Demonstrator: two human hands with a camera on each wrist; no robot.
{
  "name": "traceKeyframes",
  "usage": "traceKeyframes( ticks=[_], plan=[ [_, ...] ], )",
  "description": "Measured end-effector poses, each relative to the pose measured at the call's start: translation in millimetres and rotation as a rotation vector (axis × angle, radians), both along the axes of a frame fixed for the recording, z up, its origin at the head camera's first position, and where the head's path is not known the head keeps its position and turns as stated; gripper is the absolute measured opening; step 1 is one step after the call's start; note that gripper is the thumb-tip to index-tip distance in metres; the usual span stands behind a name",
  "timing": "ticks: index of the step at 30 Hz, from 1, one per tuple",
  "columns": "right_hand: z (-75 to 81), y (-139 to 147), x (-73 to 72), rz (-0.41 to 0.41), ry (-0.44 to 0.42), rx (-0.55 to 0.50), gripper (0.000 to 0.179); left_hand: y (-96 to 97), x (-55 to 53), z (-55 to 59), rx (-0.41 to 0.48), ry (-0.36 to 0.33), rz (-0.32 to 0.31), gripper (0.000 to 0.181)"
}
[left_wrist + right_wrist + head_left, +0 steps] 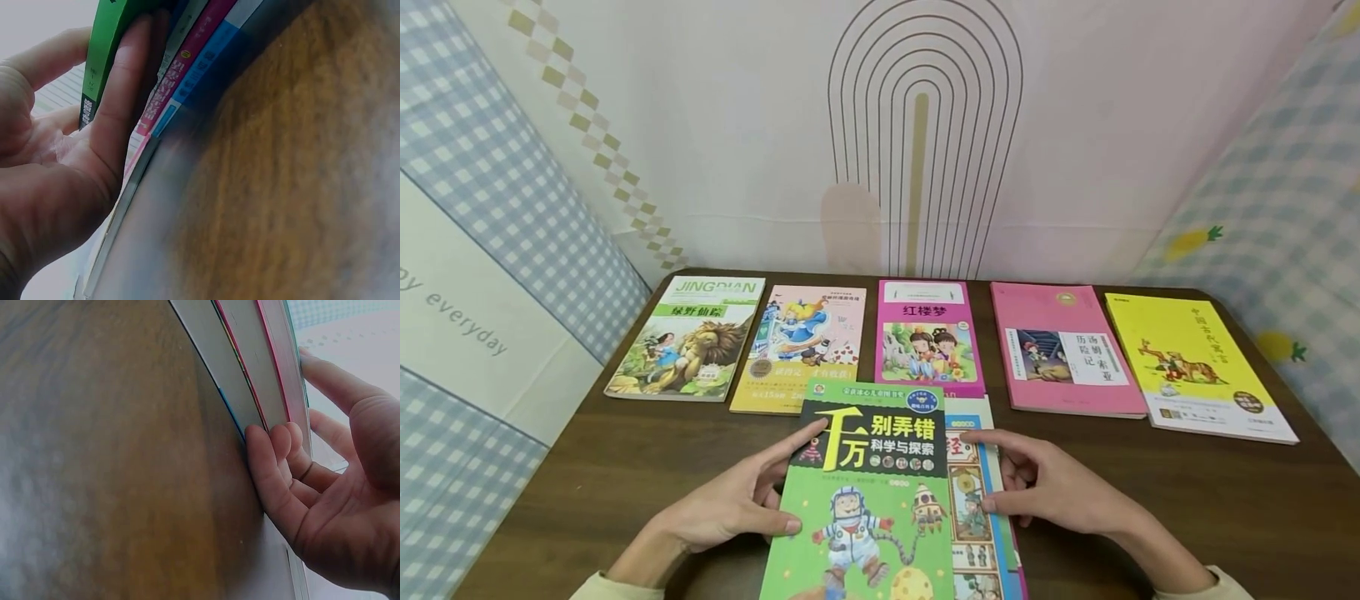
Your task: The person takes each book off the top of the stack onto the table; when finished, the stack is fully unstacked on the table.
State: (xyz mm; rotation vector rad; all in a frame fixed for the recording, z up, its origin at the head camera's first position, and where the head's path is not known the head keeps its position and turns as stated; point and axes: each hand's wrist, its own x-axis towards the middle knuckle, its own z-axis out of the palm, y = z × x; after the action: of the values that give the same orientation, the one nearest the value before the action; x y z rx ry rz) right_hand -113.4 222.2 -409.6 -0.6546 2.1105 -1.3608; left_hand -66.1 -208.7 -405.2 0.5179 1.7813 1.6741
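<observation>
A green book (857, 508) with an astronaut on its cover lies on top of a stack of books near the front of the table. My left hand (730, 504) grips its left edge, thumb and index finger on the cover. In the left wrist view, the green spine (103, 56) sits between the fingers, apart from the purple and blue spines (181, 69) below. On the stack's right side, my right hand (1048, 483) holds the blue-bordered picture book (973, 492) and those beneath. The right wrist view shows its fingertips against the page edges (256, 369).
Along the back of the brown table (587, 483) lies a row of books: a green-and-white one (688, 337), a pale pink-and-yellow one (805, 346), a magenta one (925, 333), a pink one (1060, 346) and a yellow one (1195, 362). A patterned cloth (737, 167) hangs behind.
</observation>
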Motion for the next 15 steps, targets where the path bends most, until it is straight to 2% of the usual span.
traceKeyframes(
  ticks=[4, 11, 15],
  plan=[
    [-0.7, 0, 0.0, 0.011, 0.003, -0.016, 0.065, -1.3, 3.4, 3.8, 0.042, -0.006, -0.008, 0.103],
    [-0.9, 1, -0.1, 0.013, 0.0, -0.028, 0.065, -14.2, 15.1, 12.5, 0.09, -0.009, 0.026, 0.102],
    [-1.4, 2, -0.9, 0.033, 0.013, -0.048, 0.065, -28.4, 22.2, 12.7, 0.177, -0.038, 0.031, 0.101]
  ],
)
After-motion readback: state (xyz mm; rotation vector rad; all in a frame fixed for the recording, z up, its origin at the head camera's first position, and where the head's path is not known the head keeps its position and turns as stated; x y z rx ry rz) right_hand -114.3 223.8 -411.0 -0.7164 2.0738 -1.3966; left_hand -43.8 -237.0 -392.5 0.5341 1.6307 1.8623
